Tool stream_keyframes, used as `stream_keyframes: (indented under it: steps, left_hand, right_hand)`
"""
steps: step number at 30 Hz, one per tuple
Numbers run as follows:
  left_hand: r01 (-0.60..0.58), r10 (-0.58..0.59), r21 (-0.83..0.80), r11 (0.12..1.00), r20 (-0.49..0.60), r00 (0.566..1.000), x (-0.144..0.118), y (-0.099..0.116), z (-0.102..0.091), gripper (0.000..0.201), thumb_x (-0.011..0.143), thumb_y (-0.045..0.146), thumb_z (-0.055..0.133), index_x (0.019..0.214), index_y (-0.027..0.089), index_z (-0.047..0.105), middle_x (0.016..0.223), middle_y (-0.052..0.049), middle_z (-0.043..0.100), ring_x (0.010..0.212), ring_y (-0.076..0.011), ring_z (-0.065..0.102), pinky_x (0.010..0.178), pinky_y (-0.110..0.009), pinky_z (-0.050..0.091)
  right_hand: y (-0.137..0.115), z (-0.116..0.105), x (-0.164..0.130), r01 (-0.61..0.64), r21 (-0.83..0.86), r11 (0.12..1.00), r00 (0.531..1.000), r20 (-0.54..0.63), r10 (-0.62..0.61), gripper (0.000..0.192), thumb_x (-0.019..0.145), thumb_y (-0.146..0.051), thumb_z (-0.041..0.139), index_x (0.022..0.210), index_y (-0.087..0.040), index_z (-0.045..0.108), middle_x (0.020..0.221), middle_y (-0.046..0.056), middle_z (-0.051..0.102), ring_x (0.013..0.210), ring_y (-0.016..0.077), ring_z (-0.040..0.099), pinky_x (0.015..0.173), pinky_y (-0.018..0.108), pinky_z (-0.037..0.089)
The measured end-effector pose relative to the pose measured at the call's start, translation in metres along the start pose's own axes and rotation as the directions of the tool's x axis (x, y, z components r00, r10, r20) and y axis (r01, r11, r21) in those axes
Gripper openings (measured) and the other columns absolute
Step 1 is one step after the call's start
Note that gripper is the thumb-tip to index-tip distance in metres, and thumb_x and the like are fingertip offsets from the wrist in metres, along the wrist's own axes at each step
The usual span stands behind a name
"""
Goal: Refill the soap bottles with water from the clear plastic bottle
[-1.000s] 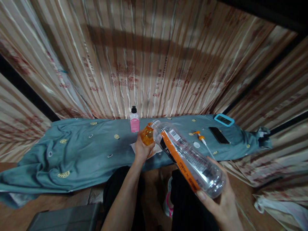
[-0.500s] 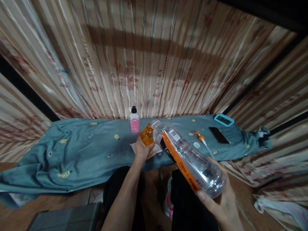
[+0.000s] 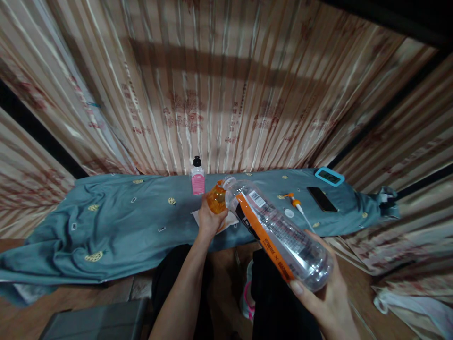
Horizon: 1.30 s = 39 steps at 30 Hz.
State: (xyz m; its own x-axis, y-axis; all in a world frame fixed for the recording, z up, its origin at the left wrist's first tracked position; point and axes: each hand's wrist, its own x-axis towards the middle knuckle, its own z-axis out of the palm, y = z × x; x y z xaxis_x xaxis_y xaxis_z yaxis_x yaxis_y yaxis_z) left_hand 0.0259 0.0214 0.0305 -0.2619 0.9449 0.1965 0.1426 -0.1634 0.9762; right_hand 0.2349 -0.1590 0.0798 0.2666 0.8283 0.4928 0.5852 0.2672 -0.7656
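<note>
Presently the right hand (image 3: 327, 302) is clamped round the base of a clear plastic bottle (image 3: 279, 233), tilted so its open mouth meets the small orange bottle (image 3: 216, 198). The left hand (image 3: 208, 219) grips that orange bottle upright over the teal-covered counter (image 3: 123, 222), steadying it beneath the neck.

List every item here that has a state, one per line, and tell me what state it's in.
Large clear bottle: uncapped, tilted, neck at the orange bottle, held by right hand.
Orange bottle: open, in left hand.
Pink bottle: upright, black cap on.
Phone: flat, screen dark.
Blue clock: display lit.
</note>
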Motion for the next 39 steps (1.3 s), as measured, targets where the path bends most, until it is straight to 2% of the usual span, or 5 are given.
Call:
stream_keyframes:
  steps: [9, 19, 39]
  left_hand:
    - [-0.013, 0.013, -0.030, 0.999, 0.006, 1.000, -0.0011, 0.0017, -0.0009, 0.067, 0.056, 0.012, 0.084, 0.116, 0.020, 0.054, 0.108, -0.006, 0.075, 0.103, -0.0279, 0.074, 0.098, -0.050, 0.058]
    - [-0.017, 0.017, -0.004, 1.000, 0.006, 1.000, -0.0009, 0.0018, -0.0012, 0.065, 0.057, 0.009, 0.083, 0.115, 0.022, 0.054, 0.108, -0.003, 0.075, 0.103, -0.0263, 0.074, 0.096, -0.045, 0.059]
    - [-0.023, 0.023, -0.029, 0.999, 0.008, 1.000, -0.0004, -0.0022, -0.0006, 0.065, 0.058, 0.013, 0.084, 0.116, 0.021, 0.054, 0.110, -0.005, 0.075, 0.104, -0.0267, 0.074, 0.097, -0.045, 0.058]
  right_hand:
    - [0.0010, -0.0008, -0.0007, -0.018, -0.011, 1.000, 1.000, -0.001, 0.018, 0.077, 0.082, -0.057, 0.072, 0.145, -0.022, 0.046, 0.135, 0.010, 0.062, 0.117, 0.0259, 0.065, 0.097, 0.030, 0.051]
    - [-0.0047, -0.0019, 0.0031, 0.054, -0.045, 0.998, 0.998, 0.022, -0.053, 0.075, 0.085, -0.057, 0.070, 0.145, -0.021, 0.044, 0.131, 0.007, 0.065, 0.113, 0.0199, 0.067, 0.095, 0.023, 0.051]
    - [-0.0033, -0.0016, 0.0026, 0.021, -0.026, 0.999, 1.000, 0.010, -0.021, 0.075, 0.084, -0.057, 0.071, 0.145, -0.022, 0.045, 0.133, 0.008, 0.063, 0.116, 0.0219, 0.066, 0.097, 0.025, 0.050]
